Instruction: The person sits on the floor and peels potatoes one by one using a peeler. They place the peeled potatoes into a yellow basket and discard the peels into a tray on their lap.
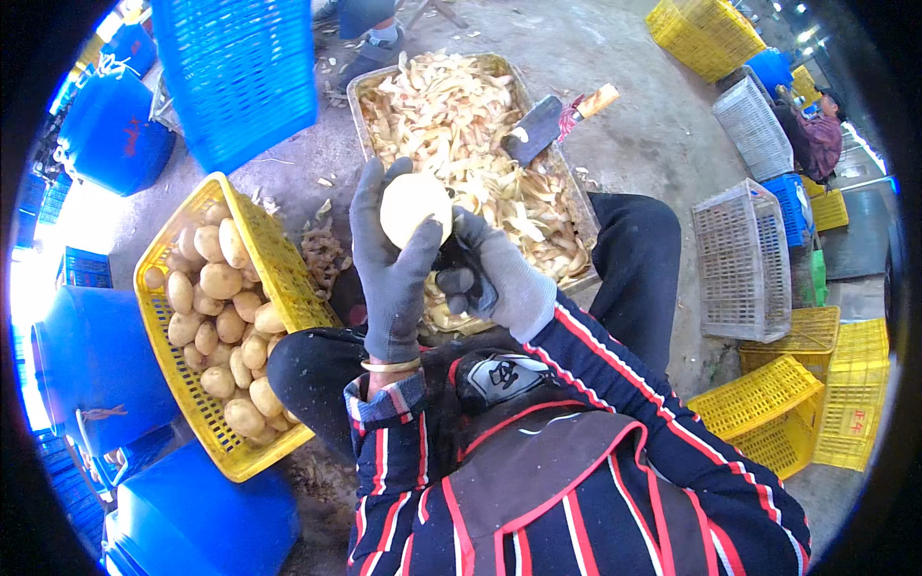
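Note:
My left hand (pixel 396 252), in a grey glove, holds a peeled, pale potato (pixel 416 210) above a tray full of peelings. My gloved right hand (pixel 490 270) is at the potato's lower right side, its fingers curled; whether a tool is in them is hidden by the dark fingertips. Beneath both hands lies the shallow tray (pixel 585 216), heaped with potato peelings (pixel 461 108). A cleaver (pixel 536 129) with a wooden handle and a red cloth tie rests across the tray's right edge. Left of my knee, a yellow plastic crate (pixel 270 252) holds many unpeeled potatoes (pixel 221 281).
A blue crate (pixel 238 72) stands beyond the yellow one. Large blue barrels (pixel 101 360) line the left side. At right are grey crates (pixel 742 259) and yellow crates (pixel 763 410). A person's shod foot (pixel 378 47) is beyond the tray; another person (pixel 817 137) sits far right.

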Motion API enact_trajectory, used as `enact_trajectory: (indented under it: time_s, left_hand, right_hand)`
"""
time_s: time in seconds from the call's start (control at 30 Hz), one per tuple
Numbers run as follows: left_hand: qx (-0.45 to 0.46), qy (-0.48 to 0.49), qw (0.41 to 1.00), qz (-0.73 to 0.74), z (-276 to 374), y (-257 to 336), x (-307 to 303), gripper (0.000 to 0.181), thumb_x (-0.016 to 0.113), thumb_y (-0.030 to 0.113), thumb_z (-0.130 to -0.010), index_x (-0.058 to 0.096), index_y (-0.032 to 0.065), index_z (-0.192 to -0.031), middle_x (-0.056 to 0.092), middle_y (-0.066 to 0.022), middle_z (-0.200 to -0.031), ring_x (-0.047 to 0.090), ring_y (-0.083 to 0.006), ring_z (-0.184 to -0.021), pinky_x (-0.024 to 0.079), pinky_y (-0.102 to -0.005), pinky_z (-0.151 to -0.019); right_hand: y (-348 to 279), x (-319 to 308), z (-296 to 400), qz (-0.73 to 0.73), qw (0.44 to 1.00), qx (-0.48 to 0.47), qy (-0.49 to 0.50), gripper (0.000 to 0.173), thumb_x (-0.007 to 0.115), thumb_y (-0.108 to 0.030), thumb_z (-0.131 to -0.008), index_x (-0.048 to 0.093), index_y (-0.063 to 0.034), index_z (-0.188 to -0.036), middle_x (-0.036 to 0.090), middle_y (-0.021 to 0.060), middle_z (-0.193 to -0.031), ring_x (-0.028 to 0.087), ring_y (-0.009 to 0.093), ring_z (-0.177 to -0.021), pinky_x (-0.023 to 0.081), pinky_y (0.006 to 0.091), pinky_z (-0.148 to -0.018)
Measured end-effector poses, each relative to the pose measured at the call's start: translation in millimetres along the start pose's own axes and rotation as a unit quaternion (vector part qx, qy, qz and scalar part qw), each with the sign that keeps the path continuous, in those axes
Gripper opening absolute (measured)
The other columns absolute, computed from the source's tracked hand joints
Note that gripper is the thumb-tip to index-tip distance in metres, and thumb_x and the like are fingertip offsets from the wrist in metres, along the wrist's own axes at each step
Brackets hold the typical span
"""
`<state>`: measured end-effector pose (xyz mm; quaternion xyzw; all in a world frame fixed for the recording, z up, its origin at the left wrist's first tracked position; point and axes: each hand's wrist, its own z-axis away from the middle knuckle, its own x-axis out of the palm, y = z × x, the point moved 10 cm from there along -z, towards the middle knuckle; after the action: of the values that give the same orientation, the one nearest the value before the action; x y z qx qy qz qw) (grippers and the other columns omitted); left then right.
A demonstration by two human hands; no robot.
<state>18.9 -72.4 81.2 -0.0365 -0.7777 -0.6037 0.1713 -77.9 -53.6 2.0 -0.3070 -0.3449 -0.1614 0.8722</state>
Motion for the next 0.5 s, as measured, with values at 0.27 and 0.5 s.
enact_trajectory:
  time_s: [0.27, 0.5]
  left_hand:
    - [-0.101, 0.206, 0.900, 0.371, 15, -63, -53, 0.038, 0.051, 0.032, -0.093, 0.047, 0.0065, -0.121, 0.060, -0.0116, -0.110, 0.059, -0.0226, -0.101, 0.053, -0.0366, -0.085]
    - [-0.092, 0.250, 0.939, 0.219, 12, -81, -86, 0.026, 0.050, 0.030, -0.094, 0.056, 0.0060, -0.102, 0.059, -0.0057, -0.089, 0.059, -0.0149, -0.078, 0.051, -0.0280, -0.067]
  right_hand:
    - [-46, 8, 21, 0.330, 0.919, -0.187, 0.110, 0.025, 0.051, -0.020, -0.092, 0.055, -0.0044, -0.111, 0.058, 0.0025, -0.071, 0.045, 0.009, -0.035, 0.036, 0.0214, -0.033]
    - [22, 43, 17, 0.665, 0.702, -0.245, 0.072, 0.044, 0.045, -0.026, -0.093, 0.043, 0.0084, -0.120, 0.061, 0.0322, -0.084, 0.061, 0.048, -0.081, 0.049, 0.0525, -0.069]
